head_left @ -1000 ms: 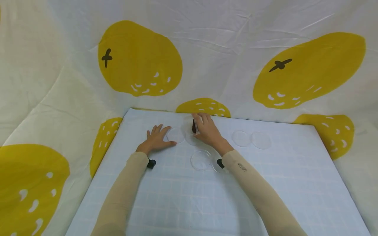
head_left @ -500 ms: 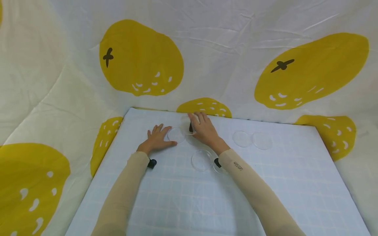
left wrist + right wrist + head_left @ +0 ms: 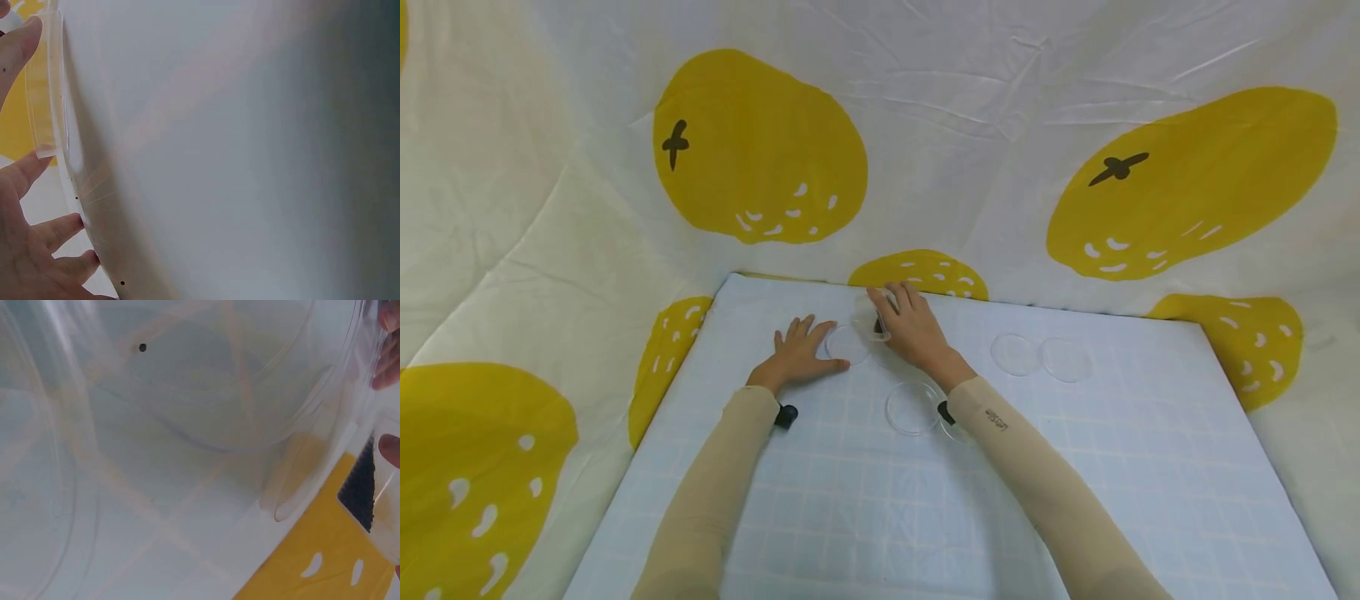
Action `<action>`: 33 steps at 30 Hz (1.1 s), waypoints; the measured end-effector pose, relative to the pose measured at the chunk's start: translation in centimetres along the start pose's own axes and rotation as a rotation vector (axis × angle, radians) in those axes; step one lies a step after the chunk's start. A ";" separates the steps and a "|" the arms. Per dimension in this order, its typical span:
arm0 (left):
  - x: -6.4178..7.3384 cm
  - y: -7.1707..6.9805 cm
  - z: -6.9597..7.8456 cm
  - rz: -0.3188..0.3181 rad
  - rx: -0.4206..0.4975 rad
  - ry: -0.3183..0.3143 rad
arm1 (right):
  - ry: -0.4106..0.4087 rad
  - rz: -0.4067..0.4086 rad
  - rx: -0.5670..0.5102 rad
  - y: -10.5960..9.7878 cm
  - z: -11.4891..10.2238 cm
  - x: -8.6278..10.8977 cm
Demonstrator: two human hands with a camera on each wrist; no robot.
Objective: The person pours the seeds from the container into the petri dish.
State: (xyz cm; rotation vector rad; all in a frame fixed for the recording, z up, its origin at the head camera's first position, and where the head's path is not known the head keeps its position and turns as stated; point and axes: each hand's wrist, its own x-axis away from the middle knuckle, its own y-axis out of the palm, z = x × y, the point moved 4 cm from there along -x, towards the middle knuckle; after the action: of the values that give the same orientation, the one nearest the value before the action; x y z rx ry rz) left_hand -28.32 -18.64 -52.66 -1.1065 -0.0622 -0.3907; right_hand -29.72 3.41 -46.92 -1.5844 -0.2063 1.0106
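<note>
In the head view my left hand (image 3: 801,354) lies at the back of the table with its fingers spread. Its thumb and forefinger span the rim of a clear petri dish (image 3: 848,345), which appears edge-on in the left wrist view as a clear dish wall (image 3: 45,106) between two fingers. My right hand (image 3: 913,329) grips a second clear dish (image 3: 385,500), tilted up on edge close beside the first. Dark, grainy-looking material (image 3: 360,490) gathers in a wedge inside it. The right palm hides much of that dish from the head camera.
Two clear round dishes (image 3: 912,408) lie side by side in front, the right one partly under the right wrist. Another clear pair (image 3: 1015,354) lies at back right. A patterned cloth (image 3: 925,192) hangs behind the checked pale table (image 3: 865,508).
My right hand has shifted left with its tilted dish toward the dish at my left hand. Less of the dark material shows from above. The left hand stays in place.
</note>
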 end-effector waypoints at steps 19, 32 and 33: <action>0.1 -0.1 0.1 -0.003 -0.002 0.001 | -0.013 -0.006 -0.029 0.2 -0.7 -0.4; -0.2 0.1 -0.3 -0.007 -0.004 -0.004 | -0.016 -0.051 0.003 0.4 -1.0 -0.7; -0.2 0.1 -0.3 -0.007 -0.004 -0.003 | -0.016 -0.054 0.000 0.3 -1.0 -0.7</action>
State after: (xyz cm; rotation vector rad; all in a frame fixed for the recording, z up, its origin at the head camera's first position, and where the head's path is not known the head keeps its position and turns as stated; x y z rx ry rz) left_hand -28.51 -18.79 -52.91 -1.1112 -0.0682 -0.3959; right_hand -29.55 2.13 -46.93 -1.5628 -0.2583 0.9818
